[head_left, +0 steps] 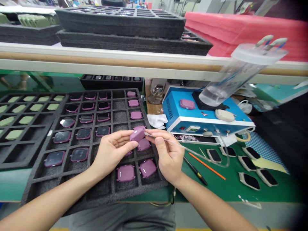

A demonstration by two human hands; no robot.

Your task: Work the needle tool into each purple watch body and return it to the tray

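Black tray beneath inward-angled hands

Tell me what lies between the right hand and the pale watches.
The head view shows a black pen-like tool, an orange stick, a thin pale stick and a clear tube between the right hand and pale watches.

Left hand: fingertips partly hidden behind purple plastic case, markings seemingly too small to read. Leftmost black compartmented foam tray cut off at left edge.
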